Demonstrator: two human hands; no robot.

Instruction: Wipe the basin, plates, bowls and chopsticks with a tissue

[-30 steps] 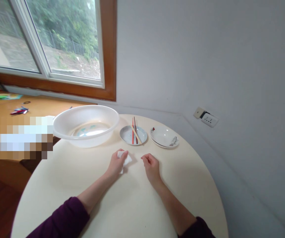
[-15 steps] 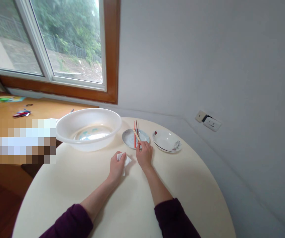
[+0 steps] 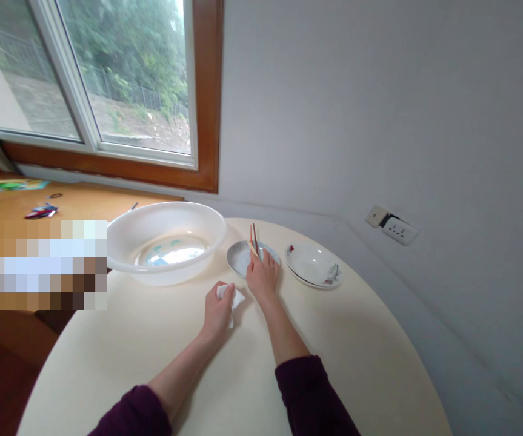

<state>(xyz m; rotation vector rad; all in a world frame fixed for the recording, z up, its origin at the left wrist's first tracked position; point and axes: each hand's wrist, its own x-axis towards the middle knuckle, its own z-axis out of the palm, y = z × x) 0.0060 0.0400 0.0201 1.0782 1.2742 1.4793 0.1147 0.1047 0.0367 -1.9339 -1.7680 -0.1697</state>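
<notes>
My left hand (image 3: 218,309) rests on the round cream table (image 3: 161,357), closed around a crumpled white tissue (image 3: 234,298). My right hand (image 3: 262,274) reaches over the near rim of a small pale blue plate (image 3: 239,257), its fingers closed on the chopsticks (image 3: 253,237), a red, a dark and a pale one, which stick up from the plate past my fingertips. A white dish (image 3: 313,264) with a dark rim and small painted marks sits just right of the plate.
A large translucent white basin (image 3: 166,242) with blue-patterned crockery inside stands at the table's back left. A wooden sill (image 3: 61,203) with small items runs under the window. A wall socket (image 3: 395,228) sits on the right wall. A pixelated patch covers the left.
My right hand moved from the bare table beside the tissue forward to the blue plate and closed on the chopsticks, which now tilt up. My left hand stayed on the tissue.
</notes>
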